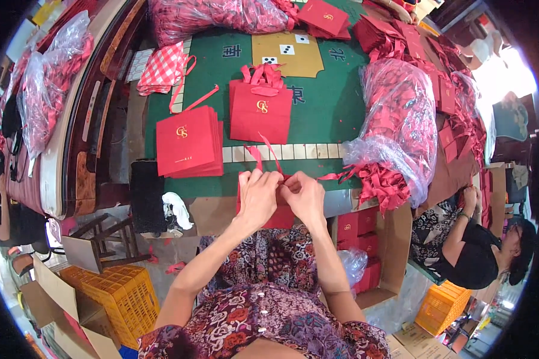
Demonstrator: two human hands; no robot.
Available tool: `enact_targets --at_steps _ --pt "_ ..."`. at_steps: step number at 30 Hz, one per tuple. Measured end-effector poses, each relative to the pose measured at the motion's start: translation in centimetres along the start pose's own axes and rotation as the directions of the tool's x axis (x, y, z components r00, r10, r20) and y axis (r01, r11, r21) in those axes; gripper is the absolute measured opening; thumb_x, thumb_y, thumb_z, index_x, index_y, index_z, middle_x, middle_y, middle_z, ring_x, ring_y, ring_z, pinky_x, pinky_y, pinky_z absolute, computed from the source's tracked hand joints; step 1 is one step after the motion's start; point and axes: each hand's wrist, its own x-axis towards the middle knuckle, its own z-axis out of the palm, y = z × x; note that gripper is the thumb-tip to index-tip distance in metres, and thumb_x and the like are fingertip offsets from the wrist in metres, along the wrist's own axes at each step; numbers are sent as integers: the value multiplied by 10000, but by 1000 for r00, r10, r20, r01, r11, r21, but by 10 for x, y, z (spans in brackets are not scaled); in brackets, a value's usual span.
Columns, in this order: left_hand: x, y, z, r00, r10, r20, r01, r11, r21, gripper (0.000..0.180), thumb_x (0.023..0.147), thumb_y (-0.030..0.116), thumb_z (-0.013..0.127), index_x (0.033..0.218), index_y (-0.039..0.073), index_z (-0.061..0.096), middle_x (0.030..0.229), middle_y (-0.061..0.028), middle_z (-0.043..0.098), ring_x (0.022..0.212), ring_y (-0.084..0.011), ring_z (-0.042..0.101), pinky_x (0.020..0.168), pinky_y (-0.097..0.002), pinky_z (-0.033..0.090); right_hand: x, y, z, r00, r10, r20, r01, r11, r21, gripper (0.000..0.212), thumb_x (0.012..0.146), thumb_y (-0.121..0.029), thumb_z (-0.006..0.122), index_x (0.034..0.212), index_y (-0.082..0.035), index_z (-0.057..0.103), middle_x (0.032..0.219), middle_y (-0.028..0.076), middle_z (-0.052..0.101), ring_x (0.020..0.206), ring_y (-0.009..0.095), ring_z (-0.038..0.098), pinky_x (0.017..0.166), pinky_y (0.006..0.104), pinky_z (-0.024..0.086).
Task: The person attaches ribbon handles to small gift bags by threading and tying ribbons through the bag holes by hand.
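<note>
At the table's near edge, my left hand [259, 194] and my right hand [303, 197] meet over a small red paper bag [280, 219]. Both are closed in a pinch at its top edge, on a red ribbon [268, 147] whose loose end rises above the left fingers. My fingers hide exactly where the ribbon meets the bag. To the left lies a stack of flat red bags [185, 143] with gold print. Just beyond my hands, several red bags with ribbon handles [260, 110] are piled together.
A clear plastic sack of red ribbons [398, 125] sits on the right of the green tabletop [329, 90]. Far left on it is a red-and-white checked piece [163, 67]. A carton [395, 251] of red bags stands below right. Another person [479, 251] works at right.
</note>
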Motion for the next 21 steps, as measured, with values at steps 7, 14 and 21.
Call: enact_targets --at_steps 7,14,21 --pt "-5 -6 -9 1000 19 12 -18 996 -91 165 800 11 600 942 94 612 873 -57 670 872 -260 571 851 -422 348 -1 3 -2 998 -57 28 56 997 53 200 781 -162 783 853 -27 655 750 118 720 679 250 711 632 361 541" --pt "-7 -19 -14 990 -87 114 117 948 -296 149 832 98 671 972 105 620 854 -42 690 860 -256 599 868 -415 351 -1 8 -4 969 -248 1 244 957 158 176 818 -173 782 890 -40 691 803 91 641 671 224 660 602 325 512" --pt "-13 -8 -16 999 22 49 -12 982 -188 159 804 129 735 931 115 639 841 -7 672 844 -222 575 878 -394 350 32 30 -23 854 -374 361 412 911 -30 197 865 -229 714 861 -36 750 791 130 674 698 304 650 638 380 506"
